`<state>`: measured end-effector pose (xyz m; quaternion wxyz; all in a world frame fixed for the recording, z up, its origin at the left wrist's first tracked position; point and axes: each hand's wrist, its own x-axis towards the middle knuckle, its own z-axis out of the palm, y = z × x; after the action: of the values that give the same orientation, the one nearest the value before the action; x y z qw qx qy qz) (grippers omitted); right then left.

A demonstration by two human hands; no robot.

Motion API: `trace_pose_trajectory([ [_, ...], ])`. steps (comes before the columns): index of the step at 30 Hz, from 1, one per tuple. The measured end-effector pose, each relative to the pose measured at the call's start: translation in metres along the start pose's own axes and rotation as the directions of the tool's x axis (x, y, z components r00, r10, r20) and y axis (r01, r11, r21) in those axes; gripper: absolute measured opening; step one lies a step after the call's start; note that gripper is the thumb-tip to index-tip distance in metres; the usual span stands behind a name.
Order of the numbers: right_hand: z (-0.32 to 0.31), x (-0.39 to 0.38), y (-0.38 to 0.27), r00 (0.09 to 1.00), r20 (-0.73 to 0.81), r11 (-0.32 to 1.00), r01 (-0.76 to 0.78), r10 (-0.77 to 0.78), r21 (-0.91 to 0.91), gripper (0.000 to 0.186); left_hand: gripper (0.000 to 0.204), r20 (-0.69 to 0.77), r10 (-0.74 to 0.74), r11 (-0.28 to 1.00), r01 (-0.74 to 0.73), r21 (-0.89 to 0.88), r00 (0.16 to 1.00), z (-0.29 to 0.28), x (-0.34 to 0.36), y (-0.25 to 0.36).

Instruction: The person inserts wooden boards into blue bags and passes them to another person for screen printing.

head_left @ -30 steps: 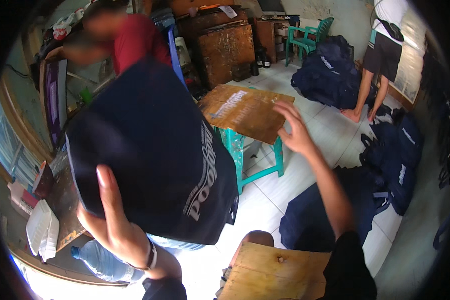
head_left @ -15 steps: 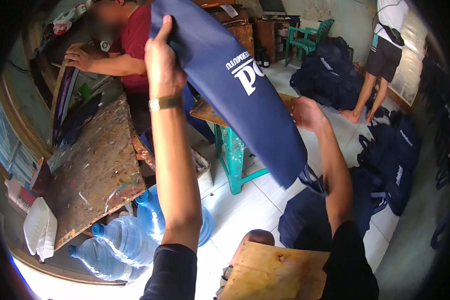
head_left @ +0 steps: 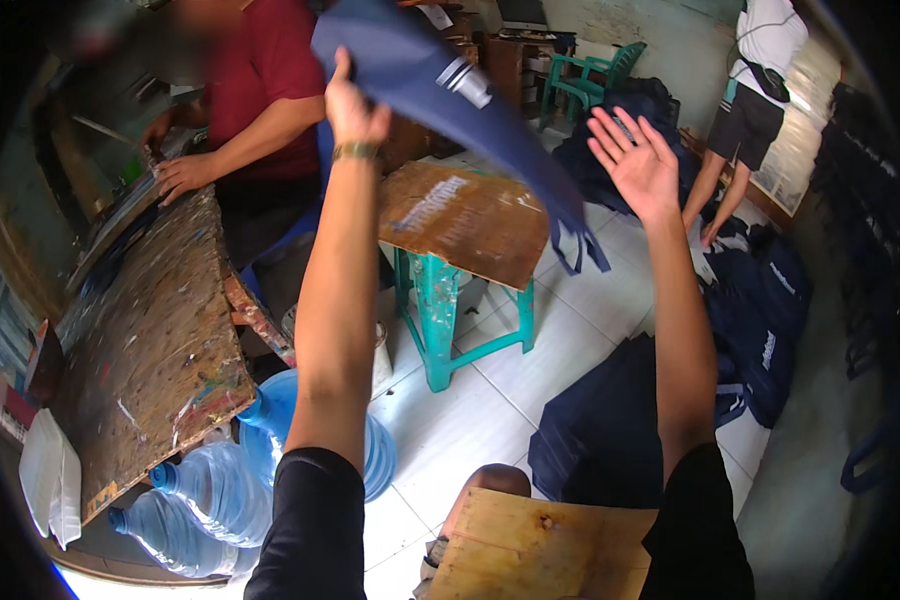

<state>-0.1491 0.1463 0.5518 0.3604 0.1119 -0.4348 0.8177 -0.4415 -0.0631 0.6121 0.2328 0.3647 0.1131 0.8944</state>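
With the left hand [head_left: 356,112], at eleven o'clock, grips the edge of a flat navy-blue fabric bag [head_left: 440,100] with pale print, held aloft across twelve o'clock and slanting down to a strapped end toward two. At two o'clock, holds the right hand [head_left: 638,165] open, fingers spread, palm facing back, apart from the bag. Below the bag, see a stained brown wooden board [head_left: 485,228] on a turquoise plastic stool [head_left: 438,315]; at nine, a paint-spattered wooden bench [head_left: 150,340]. Looks like a one-handed lift of the bag; calls next, arguably, for steadying the loose strapped end.
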Motion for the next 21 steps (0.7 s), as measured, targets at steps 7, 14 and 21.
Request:
trace_pose_trajectory([
  [7,0.020,-0.085,0.013,0.995,-0.020,0.518,-0.069,0.100,-0.852,0.036,0.051,-0.488,0.270,0.606,0.248,0.756,0.830,-0.233,-0.045,-0.014],
  [14,0.079,-0.407,-0.020,0.583,-0.752,-0.629,-0.718,-0.307,-0.299,0.069,0.087,-0.277,0.863,-0.216,0.805,0.553,0.422,-0.238,-0.079,-0.028],
  [21,0.094,-0.586,-0.014,0.205,-0.977,0.610,-0.782,0.057,-0.128,0.041,0.053,0.157,-0.098,0.151,-0.141,0.978,0.983,-0.068,-0.332,-0.134],
])
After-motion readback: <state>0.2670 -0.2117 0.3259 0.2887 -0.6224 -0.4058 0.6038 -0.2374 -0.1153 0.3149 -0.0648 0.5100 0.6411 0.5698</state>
